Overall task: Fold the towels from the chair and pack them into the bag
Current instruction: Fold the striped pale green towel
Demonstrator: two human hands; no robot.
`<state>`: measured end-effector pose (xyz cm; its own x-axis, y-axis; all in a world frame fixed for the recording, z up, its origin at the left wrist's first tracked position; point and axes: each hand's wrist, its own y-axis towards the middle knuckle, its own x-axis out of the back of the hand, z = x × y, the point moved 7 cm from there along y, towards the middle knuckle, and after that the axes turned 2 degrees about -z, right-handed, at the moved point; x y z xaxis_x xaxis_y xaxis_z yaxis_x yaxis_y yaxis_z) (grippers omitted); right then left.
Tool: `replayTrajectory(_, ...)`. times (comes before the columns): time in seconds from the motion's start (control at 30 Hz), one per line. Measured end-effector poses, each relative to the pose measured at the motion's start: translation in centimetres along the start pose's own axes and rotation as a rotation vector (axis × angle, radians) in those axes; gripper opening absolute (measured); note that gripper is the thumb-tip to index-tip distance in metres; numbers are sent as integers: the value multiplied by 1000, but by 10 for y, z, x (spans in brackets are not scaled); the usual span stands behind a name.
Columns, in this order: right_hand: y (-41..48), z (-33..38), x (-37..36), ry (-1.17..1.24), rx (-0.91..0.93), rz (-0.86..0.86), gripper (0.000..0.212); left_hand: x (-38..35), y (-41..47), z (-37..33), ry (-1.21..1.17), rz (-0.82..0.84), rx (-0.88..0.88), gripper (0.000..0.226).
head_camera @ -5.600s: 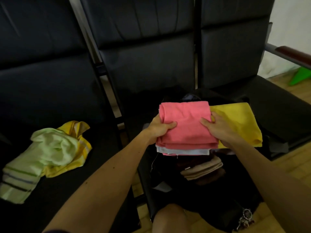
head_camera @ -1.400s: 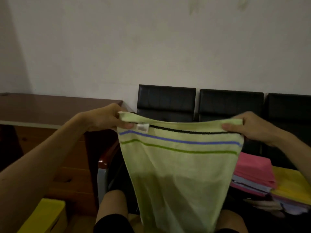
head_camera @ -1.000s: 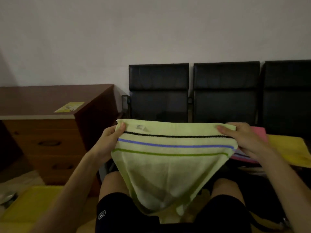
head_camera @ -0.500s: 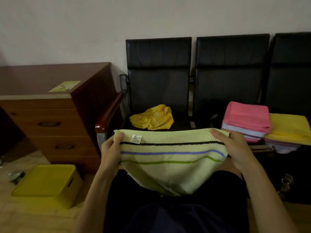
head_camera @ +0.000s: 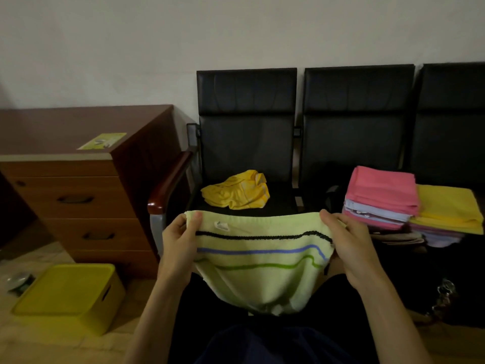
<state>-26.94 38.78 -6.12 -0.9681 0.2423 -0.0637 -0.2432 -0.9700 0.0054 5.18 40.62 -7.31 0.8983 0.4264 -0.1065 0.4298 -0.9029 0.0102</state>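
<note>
Hands hold the pale green striped towel by its two top corners. The left hand pinches the corner near the small sewn label, with its thumb on the near face. The right hand grips the other corner the same way. The towel's top edge is stretched between them in front of the leftmost black chair, and its lower part sags onto the person's dark shorts.

A little over a second ago the towel hung full length, held up high against the wall. It now sits low over the lap, with the bottom bunched up. Compared with half a second ago, the hands are slightly closer together. The black, blue and green stripes, then nearly straight, now dip and bend near the right hand.

Several seconds back, this towel lay crumpled on the chair seat against the yellow towel. Only the yellow one is left there now, still unfolded.

At that time both hands held the pink folded stack. It now sits to the right with the folded yellow towel just beside it, touching. Both lie on top of more folded cloth. The black bag beneath them is mostly lost in shadow, and a key ring glints on its front.

A wooden drawer unit stands at the left with a green leaflet on top. A yellow box rests on the floor in front of it.
</note>
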Motion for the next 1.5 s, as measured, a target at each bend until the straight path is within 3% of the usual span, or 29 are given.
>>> replayTrajectory(0.17,-17,10,-26,-75,8,63,27,-24,-16,-24,57,62,-197,19)
replayTrajectory(0.43,-43,23,-72,-27,-7,239,22,-74,-44,-40,91,253,-340,12)
replayTrajectory(0.93,-48,20,-79,49,-48,247,32,-87,-54,-33,207,461,-335,24)
replayTrajectory(1.07,-49,19,-83,78,-109,351,42,-85,-53,-33,319,394,-409,38)
replayTrajectory(1.23,-48,23,-87,16,-36,420,38,-82,-45,-38,290,298,-452,15)
replayTrajectory(1.33,-40,19,-77,28,10,352,24,-79,-31,-40,213,275,-414,17)
replayTrajectory(1.43,-17,-4,-58,-61,14,149,20,-82,-19,-50,159,320,-387,17)
replayTrajectory(1.5,3,-17,-53,-110,-11,109,44,-85,-14,-61,147,373,-402,16)
